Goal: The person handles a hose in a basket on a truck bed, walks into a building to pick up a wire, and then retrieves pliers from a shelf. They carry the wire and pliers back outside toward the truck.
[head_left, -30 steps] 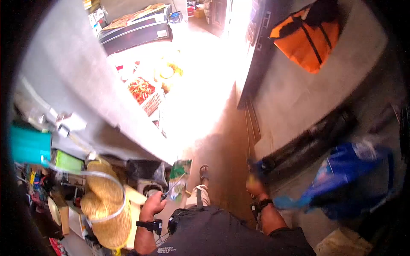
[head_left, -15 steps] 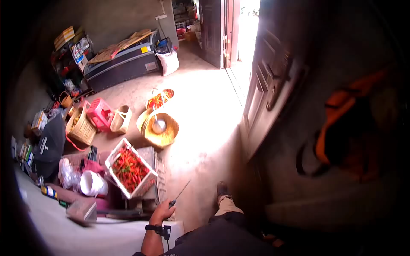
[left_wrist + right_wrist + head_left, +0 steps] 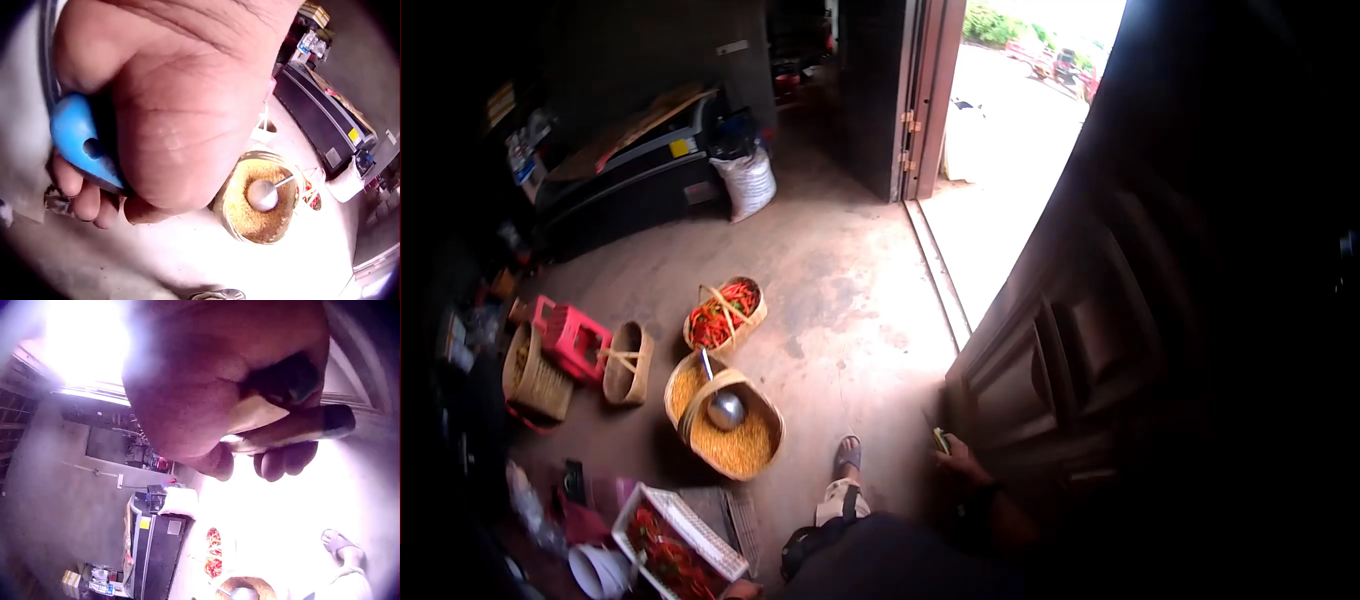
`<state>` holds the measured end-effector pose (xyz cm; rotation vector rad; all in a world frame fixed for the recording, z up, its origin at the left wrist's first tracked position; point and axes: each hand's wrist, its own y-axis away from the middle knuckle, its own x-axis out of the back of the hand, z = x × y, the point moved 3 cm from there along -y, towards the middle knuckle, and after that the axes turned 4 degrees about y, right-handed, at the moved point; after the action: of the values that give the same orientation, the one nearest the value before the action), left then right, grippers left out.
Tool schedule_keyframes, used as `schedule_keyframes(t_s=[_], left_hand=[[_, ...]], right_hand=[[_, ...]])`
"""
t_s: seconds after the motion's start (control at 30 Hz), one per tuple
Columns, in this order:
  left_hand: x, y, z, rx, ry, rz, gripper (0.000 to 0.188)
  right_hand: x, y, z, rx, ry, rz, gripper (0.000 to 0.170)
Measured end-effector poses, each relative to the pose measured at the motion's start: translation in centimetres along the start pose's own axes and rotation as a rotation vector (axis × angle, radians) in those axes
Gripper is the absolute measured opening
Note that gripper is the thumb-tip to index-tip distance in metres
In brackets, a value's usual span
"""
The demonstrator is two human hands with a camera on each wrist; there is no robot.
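Note:
My left hand (image 3: 181, 131) grips a screwdriver by its blue handle (image 3: 70, 131); the palm and curled fingers hide the rest. Only a bit of that hand shows at the bottom edge of the head view, beside the white crate (image 3: 700, 520) of red chillies. In my right hand (image 3: 968, 467) is a slim tool with a yellowish handle and dark end (image 3: 337, 420), fingers wrapped round it; I cannot tell its kind. That hand is near the dark panelled door (image 3: 1070, 380).
Left of my foot (image 3: 848, 457) stand a basket (image 3: 775, 415) of yellow grain with a metal ladle (image 3: 726, 411) and a basket (image 3: 760, 310) of red chillies. Farther left are a pink stool (image 3: 575, 340) and more baskets. A white sack (image 3: 748, 185) leans by a dark chest (image 3: 625, 185). The doorway opens outside.
The view has swung toward the doorway and moved into the room. The left hand has dropped to the bottom edge of the head view; the right hand, out of view half a second ago, shows again.

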<state>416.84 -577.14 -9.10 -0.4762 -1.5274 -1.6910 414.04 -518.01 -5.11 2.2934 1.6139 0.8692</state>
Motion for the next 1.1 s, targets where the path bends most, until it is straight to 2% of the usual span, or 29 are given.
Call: schedule_keyframes(t_s=[0.03,0.07,0.13,0.17,0.2,0.23,0.37,0.4,0.43,0.53,0.57,0.6,0.63,0.67,0.7,0.73,0.8,0.87,0.9,0.93,0.97,1.03,1.07,1.1], left_hand=[[1.0,-3.1,1.3,-0.146,-0.129,0.115,0.028],[2.1,-7.5,3.7,-0.297,-0.241,0.244,0.029],[7.8,-17.9,9.9,0.119,0.121,-0.262,0.026],[6.7,-24.8,9.6,0.187,0.667,-0.366,0.012],[11.7,-25.8,16.1,0.133,0.707,-0.263,0.005],[14.6,-29.8,19.8,0.032,0.601,-0.241,0.006],[25.5,-39.8,36.8,-0.240,0.615,-0.041,0.013],[27.0,-42.2,40.3,-0.279,0.644,0.005,0.013],[28.3,-44.1,43.7,-0.268,0.691,-0.015,0.014],[30.0,-49.2,50.8,-0.200,0.559,-0.065,0.013],[30.6,-50.6,52.3,-0.143,0.522,-0.128,0.012],[30.6,-51.9,53.7,-0.086,0.494,-0.192,0.011],[30.8,-53.9,54.8,-0.025,0.435,-0.228,0.010],[30.3,-55.6,55.1,0.044,0.377,-0.269,0.010],[29.9,-57.3,56.2,0.081,0.323,-0.310,0.012],[29.8,-59.0,57.7,0.074,0.222,-0.337,0.017],[29.5,-62.6,60.4,0.004,-0.059,-0.365,0.028],[28.7,-68.3,62.5,-0.105,-0.378,-0.398,0.041],[28.4,-71.8,64.3,-0.156,-0.495,-0.414,0.047],[28.7,-74.5,68.1,-0.188,-0.537,-0.432,0.053],[29.3,-77.2,71.8,-0.162,-0.460,-0.434,0.041],[31.4,-81.1,84.2,0.008,0.096,-0.439,0.019],[32.3,-82.4,90.4,-0.021,0.227,-0.430,0.012],[33.8,-82.8,97.4,-0.016,0.182,-0.404,0.011]], right_hand=[[0.4,-3.4,-0.6,0.024,0.130,0.061,0.037],[1.3,-7.0,-1.8,0.031,0.124,0.081,0.037],[2.6,-10.1,-1.7,-0.122,0.383,0.023,0.045],[3.4,-13.0,0.5,-0.094,0.419,0.037,0.053],[4.3,-13.8,-0.5,-0.142,0.401,0.041,0.056],[5.4,-15.6,-0.3,-0.173,0.397,0.052,0.055],[8.1,-24.2,6.8,-0.274,0.214,0.150,0.047],[8.2,-27.0,10.0,-0.441,0.032,0.088,0.043],[8.9,-29.8,11.2,-0.604,-0.151,0.021,0.038],[11.3,-35.0,8.5,-0.667,-0.262,0.171,0.030],[11.8,-39.0,10.0,-0.768,-0.105,0.059,0.027],[12.4,-41.9,10.6,-0.789,-0.141,0.053,0.028],[14.5,-44.4,7.5,-0.743,-0.112,0.044,0.030],[16.9,-45.6,2.0,-0.705,-0.073,0.034,0.032],[19.4,-47.5,-1.2,-0.713,-0.078,0.056,0.032],[21.4,-50.0,-4.0,-0.640,-0.121,0.043,0.034],[25.4,-54.2,-8.6,-0.484,-0.201,0.077,0.046],[29.8,-58.3,-11.0,-0.445,-0.157,0.145,0.048],[32.4,-59.1,-14.3,-0.469,-0.157,0.186,0.041],[33.6,-61.6,-12.7,-0.480,-0.164,0.190,0.041],[34.5,-63.8,-10.1,-0.527,-0.232,0.244,0.038],[35.7,-66.6,-6.6,-0.604,-0.426,0.332,0.029],[36.6,-66.8,-6.5,-0.721,-0.509,0.367,0.026],[36.7,-67.5,-2.5,-0.846,-0.472,0.324,0.026]])
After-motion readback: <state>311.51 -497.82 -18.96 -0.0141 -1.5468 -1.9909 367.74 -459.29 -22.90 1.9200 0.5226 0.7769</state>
